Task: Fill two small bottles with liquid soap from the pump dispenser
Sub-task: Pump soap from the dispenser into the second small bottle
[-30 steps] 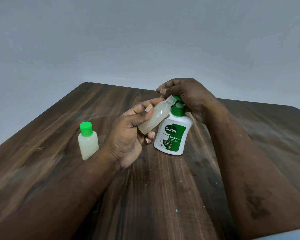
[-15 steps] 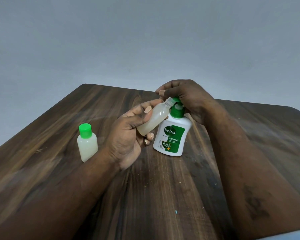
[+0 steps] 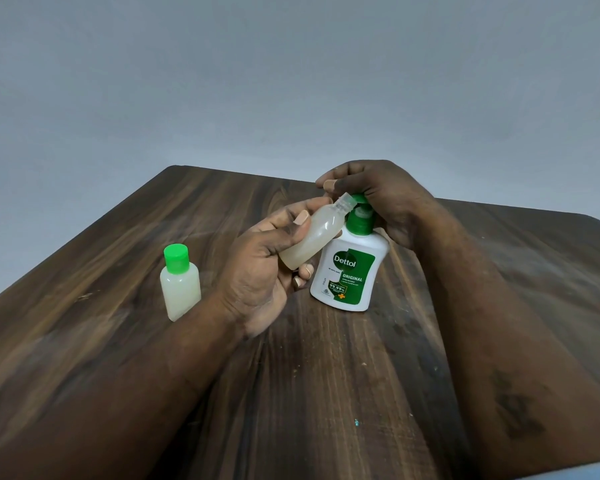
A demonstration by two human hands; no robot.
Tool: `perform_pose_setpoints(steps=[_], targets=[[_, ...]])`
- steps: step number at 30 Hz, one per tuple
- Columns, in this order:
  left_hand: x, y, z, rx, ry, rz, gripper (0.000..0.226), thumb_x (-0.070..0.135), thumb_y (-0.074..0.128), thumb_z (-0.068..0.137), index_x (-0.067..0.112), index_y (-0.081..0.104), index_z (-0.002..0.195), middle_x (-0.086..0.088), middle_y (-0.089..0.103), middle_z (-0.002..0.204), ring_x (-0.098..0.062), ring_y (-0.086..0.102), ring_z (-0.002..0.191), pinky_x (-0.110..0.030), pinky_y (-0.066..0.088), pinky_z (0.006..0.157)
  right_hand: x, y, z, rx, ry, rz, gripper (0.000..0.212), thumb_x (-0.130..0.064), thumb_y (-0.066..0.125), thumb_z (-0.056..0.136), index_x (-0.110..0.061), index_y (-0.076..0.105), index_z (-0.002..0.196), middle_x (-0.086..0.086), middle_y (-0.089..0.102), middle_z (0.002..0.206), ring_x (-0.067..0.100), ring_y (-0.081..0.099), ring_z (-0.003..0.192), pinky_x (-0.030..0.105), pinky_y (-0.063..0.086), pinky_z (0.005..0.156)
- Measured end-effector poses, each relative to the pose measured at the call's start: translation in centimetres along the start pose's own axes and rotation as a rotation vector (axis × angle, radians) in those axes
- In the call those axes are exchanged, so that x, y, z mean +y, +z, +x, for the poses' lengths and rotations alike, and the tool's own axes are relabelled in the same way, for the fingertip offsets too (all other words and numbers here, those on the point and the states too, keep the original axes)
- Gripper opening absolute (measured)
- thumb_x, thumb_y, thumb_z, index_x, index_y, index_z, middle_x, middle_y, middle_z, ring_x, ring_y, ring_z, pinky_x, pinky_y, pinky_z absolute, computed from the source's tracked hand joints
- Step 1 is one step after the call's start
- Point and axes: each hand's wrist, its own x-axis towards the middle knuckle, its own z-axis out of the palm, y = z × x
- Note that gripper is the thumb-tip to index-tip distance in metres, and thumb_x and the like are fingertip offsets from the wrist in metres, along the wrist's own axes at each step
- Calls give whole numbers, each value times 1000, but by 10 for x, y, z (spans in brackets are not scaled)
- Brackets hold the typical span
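A white Dettol pump dispenser with a green pump stands on the dark wooden table. My right hand curls over the pump head and hides most of it. My left hand grips a small uncapped bottle of cloudy soap, tilted with its open neck at the pump's nozzle. A second small bottle with a green cap stands upright to the left, holding cloudy soap.
The table's far edge meets a plain grey wall. A tiny green speck lies on the wood near the front. Bare wood lies to the left of the capped bottle and to the right of my right forearm.
The view has shifted slightly; both hands, the tilted bottle and the dispenser keep almost the same pose. The pump head sits a little lower under my right hand than a second ago.
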Motion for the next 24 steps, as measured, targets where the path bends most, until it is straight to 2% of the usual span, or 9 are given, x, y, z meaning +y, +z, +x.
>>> perform_pose_setpoints(steps=[4, 8, 11, 14, 16, 19, 24], targets=[[1, 1, 0, -2, -3, -18, 39, 23, 54, 98, 12, 67, 133, -21, 68, 125, -10, 52, 54, -19, 41, 47, -2, -2, 0, -2, -11, -4, 11, -3, 66, 95, -7, 75, 100, 17, 75, 99, 24, 66, 88, 38, 56, 86], [1, 0, 0, 10, 4, -1, 42, 25, 58, 93, 13, 68, 133, -25, 68, 128, -11, 50, 53, -21, 37, 48, -1, 2, 1, 6, -13, 1, 13, -1, 63, 95, -7, 75, 98, 24, 74, 108, 24, 65, 86, 31, 56, 74], [-1, -1, 1, 16, 2, 5, 39, 24, 56, 98, 13, 68, 134, -31, 62, 138, -10, 51, 54, -20, 38, 48, 4, 3, 2, 8, 2, 39, 15, 1, 63, 94, -8, 75, 96, 26, 73, 118, 22, 67, 83, 30, 57, 72], [-1, -2, 1, 6, 2, 0, 38, 24, 55, 100, 13, 67, 134, -32, 59, 139, -10, 51, 54, -20, 39, 48, 5, 3, 3, 7, 4, 14, 14, -1, 65, 94, -9, 76, 95, 24, 74, 117, 23, 68, 87, 35, 57, 80], [-1, -1, 1, 4, -2, 1, 39, 25, 57, 98, 14, 68, 134, -31, 60, 139, -11, 50, 54, -20, 39, 48, 3, 2, 4, 6, 1, 10, 13, -1, 65, 94, -9, 76, 95, 24, 76, 111, 25, 67, 89, 37, 56, 83], [0, -1, 0, -11, 1, -12, 40, 27, 59, 94, 15, 69, 131, -28, 66, 129, -12, 49, 54, -21, 38, 48, 2, -1, 5, 13, -8, -4, 13, -2, 66, 94, -6, 76, 100, 13, 75, 88, 24, 66, 86, 38, 55, 82], [0, -1, 1, -15, 2, -19, 40, 26, 59, 94, 15, 69, 130, -22, 67, 123, -11, 49, 53, -20, 38, 47, 1, -1, 5, 10, -12, -8, 15, -3, 66, 95, -5, 76, 106, 8, 74, 86, 20, 67, 82, 33, 55, 78]])
